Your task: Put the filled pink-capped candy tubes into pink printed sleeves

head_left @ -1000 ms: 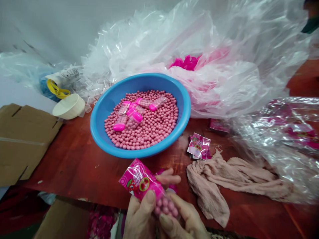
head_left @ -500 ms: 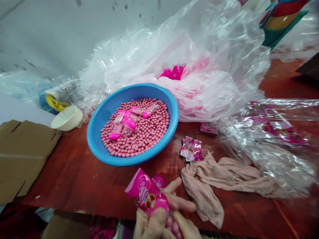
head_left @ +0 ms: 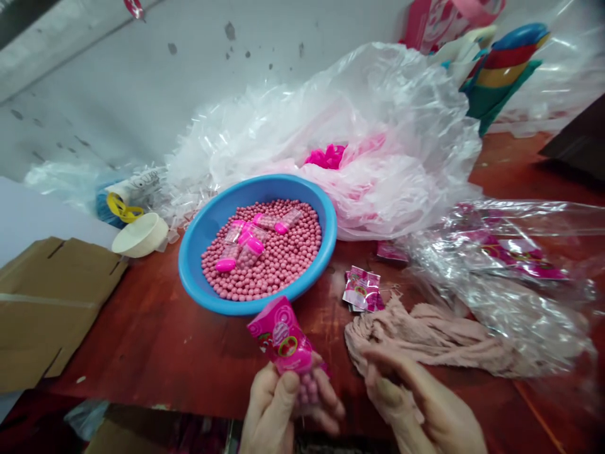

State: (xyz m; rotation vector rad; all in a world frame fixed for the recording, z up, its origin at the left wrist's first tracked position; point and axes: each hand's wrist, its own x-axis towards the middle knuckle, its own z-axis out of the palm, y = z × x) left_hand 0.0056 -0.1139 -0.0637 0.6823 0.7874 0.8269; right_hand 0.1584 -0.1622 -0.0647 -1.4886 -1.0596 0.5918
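At the table's front edge my left hand [head_left: 271, 407] is closed around a small clear bottle of pink candy balls [head_left: 309, 388]. A shiny pink printed sleeve [head_left: 283, 334] sits over the bottle's upper part and points up toward the basin. My right hand [head_left: 425, 403] is apart from it, to the right, fingers extended and nothing visible in it; the cloth [head_left: 425, 334] lies just beyond. Behind the sleeve, a blue basin [head_left: 329, 252] holds loose pink balls [head_left: 288, 265] and several filled bottles [head_left: 250, 246] with bright pink caps.
A small pile of pink sleeves [head_left: 362, 289] lies right of the basin. Large translucent bags [head_left: 378, 113] stand behind it. Crumpled clear plastic [head_left: 529, 315] covers the right side. At left are a cream bowl [head_left: 140, 235] and folded cardboard [head_left: 61, 309].
My right hand has left the sleeve and bottle and moved right. My left hand keeps the bottle, with the sleeve now more upright. The view has tilted up slightly.
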